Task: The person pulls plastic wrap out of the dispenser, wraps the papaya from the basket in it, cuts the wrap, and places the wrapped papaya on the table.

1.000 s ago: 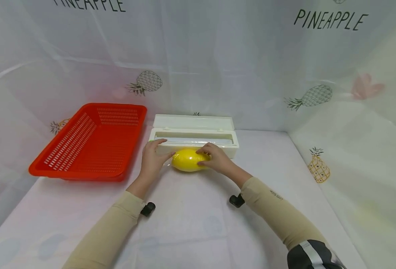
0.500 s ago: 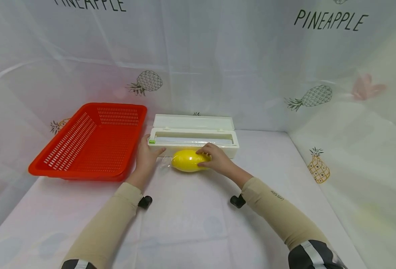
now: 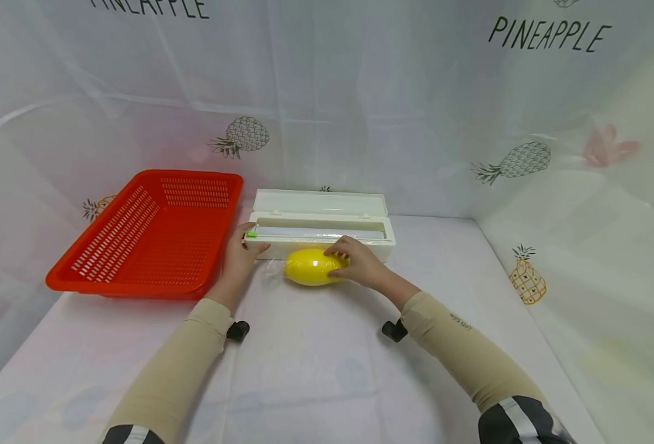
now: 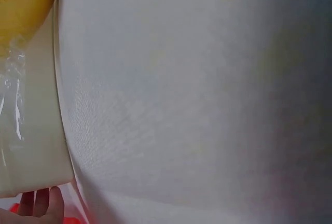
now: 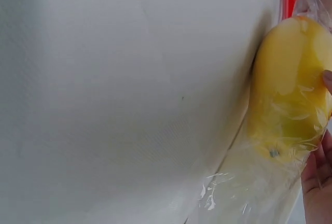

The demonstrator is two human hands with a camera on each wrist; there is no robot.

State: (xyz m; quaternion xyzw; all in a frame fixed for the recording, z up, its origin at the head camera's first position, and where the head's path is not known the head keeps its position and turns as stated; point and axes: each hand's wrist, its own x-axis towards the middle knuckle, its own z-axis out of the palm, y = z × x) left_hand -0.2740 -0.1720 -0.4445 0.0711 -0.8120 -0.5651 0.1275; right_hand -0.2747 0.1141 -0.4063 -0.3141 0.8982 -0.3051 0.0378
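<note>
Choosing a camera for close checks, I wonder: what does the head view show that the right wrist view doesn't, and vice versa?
Only head: the raised white lid, the green piece and printed pineapples.
Only right wrist: a small dark mark on the yellow fruit's end.
Both: that fruit, clear film, the right grip and the red basket, just a strip in the wrist view.

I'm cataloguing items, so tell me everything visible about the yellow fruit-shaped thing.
The yellow fruit-shaped thing is oval, smooth and glossy, with a small dark spot at one end in the right wrist view. Clear, plastic-looking film wraps it, loose and crinkled beyond both ends. It lies lengthwise along the front of the open white box; whether they touch is unclear. The right hand grips its right end. Real or artificial, I can't tell.
</note>
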